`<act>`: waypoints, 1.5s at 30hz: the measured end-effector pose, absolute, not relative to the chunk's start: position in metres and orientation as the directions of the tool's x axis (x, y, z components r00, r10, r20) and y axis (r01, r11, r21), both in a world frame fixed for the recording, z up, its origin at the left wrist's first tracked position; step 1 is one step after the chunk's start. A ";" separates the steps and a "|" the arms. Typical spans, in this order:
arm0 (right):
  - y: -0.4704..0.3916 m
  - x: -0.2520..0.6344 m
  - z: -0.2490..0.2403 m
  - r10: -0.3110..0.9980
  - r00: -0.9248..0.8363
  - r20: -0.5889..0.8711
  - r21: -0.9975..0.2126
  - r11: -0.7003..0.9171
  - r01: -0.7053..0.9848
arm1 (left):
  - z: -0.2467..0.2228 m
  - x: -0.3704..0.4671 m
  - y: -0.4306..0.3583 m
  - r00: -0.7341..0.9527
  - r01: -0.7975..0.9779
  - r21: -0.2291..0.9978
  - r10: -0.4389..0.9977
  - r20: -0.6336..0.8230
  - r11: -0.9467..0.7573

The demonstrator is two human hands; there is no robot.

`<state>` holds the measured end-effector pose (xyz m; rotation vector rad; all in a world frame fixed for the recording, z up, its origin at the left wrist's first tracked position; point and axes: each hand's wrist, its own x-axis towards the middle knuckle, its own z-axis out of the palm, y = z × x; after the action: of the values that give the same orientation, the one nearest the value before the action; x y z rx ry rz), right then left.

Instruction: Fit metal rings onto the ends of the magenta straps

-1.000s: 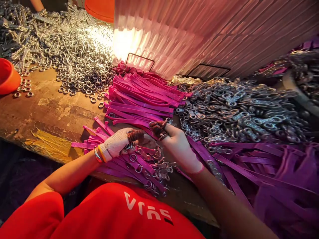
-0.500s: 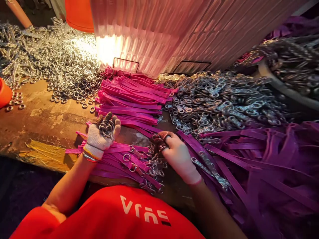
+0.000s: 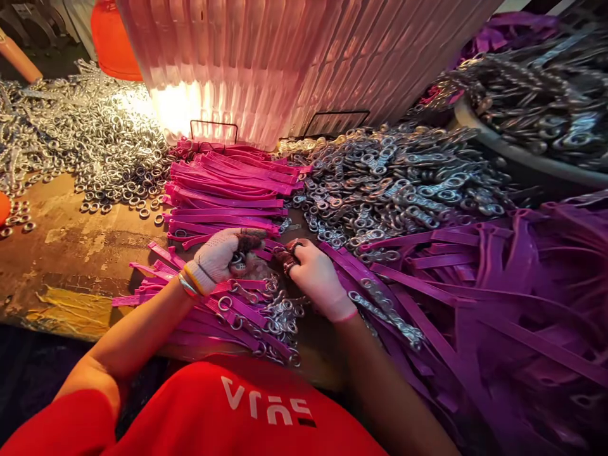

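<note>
Both my hands wear whitish gloves with dark fingertips. My left hand (image 3: pixel 221 256) curls around several metal rings (image 3: pixel 237 261), mostly hidden by its fingers. Close to its right, my right hand (image 3: pixel 313 272) is closed in a pinch at the end of a pink strap (image 3: pixel 270 248), which shows between the hands. Below them lies a bundle of pink straps (image 3: pixel 242 310) with metal links and rings on their right ends. A stack of pink straps (image 3: pixel 228 183) lies just beyond my hands.
Loose rings (image 3: pixel 128 158) are heaped at the back left. A pile of metal links (image 3: pixel 389 177) sits right of the strap stack, beside a filled tub (image 3: pixel 522 152). Purple straps (image 3: pixel 513 304) spread over the right side. A ribbed translucent panel (image 3: pixel 266 69) stands behind, near an orange lamp shade (image 3: pixel 114 44).
My left hand has moved right and turned over from palm-up, bringing the rings close to my right hand. The right hand keeps its pinch. The whole view has shifted slightly.
</note>
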<state>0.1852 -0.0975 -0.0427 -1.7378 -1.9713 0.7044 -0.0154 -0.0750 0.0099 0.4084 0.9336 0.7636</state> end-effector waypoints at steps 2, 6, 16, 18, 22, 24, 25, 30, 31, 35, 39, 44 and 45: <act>-0.111 0.186 -0.024 0.984 -0.170 0.057 -0.776 0.151 0.612 | 0.024 -0.011 -0.078 0.345 -0.232 0.800 0.816 -0.464 0.553; -0.139 0.177 0.013 0.984 -0.168 0.064 -0.939 0.116 0.324 | 0.048 -0.010 -0.095 0.405 0.109 0.956 0.866 -0.294 0.274; -0.166 0.149 0.008 0.960 -0.195 0.200 -0.917 0.254 0.308 | 0.018 -0.039 -0.139 0.330 0.084 0.903 0.844 -0.424 0.421; -0.165 0.149 0.007 0.943 -0.256 0.212 -0.857 0.305 0.415 | 0.013 -0.045 -0.144 0.262 0.011 0.861 0.829 -0.494 0.509; -0.163 0.142 0.011 0.915 -0.382 0.127 -0.693 0.357 0.626 | 0.006 -0.051 -0.149 0.210 -0.044 0.844 0.831 -0.516 0.535; -0.162 0.135 0.016 0.907 -0.417 0.054 -0.555 0.375 0.742 | 0.004 -0.052 -0.150 0.214 -0.033 0.846 0.830 -0.515 0.533; -0.162 0.132 0.020 0.903 -0.429 0.015 -0.472 0.385 0.793 | 0.004 -0.052 -0.150 0.223 -0.023 0.849 0.830 -0.511 0.528; -0.157 0.122 0.033 0.887 -0.455 -0.075 -0.141 0.442 0.886 | 0.010 -0.053 -0.146 0.341 0.117 0.900 0.835 -0.433 0.419; -0.155 0.122 0.033 0.889 -0.452 -0.071 -0.124 0.442 0.888 | 0.011 -0.053 -0.145 0.350 0.191 0.922 0.854 -0.385 0.338; -0.150 0.122 0.025 0.917 -0.398 -0.040 -0.117 0.391 0.913 | 0.008 -0.056 -0.136 0.393 0.524 0.845 0.911 -0.124 -0.111; -0.152 0.118 0.014 0.925 -0.371 -0.084 -0.118 0.361 0.925 | -0.001 -0.061 -0.127 0.522 0.593 0.760 0.846 -0.112 -0.265; -0.152 0.118 0.005 0.923 -0.372 -0.100 -0.119 0.360 0.925 | 0.001 -0.059 -0.122 0.579 0.713 0.584 0.795 -0.181 -0.387; -0.151 0.118 0.003 0.928 -0.362 -0.085 -0.116 0.352 0.929 | 0.001 -0.058 -0.121 0.584 0.719 0.565 0.792 -0.179 -0.403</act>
<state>0.1180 -0.1514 0.0035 -1.7764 -2.5859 0.2265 -0.0581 -0.1214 0.0015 2.2109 1.1962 0.1560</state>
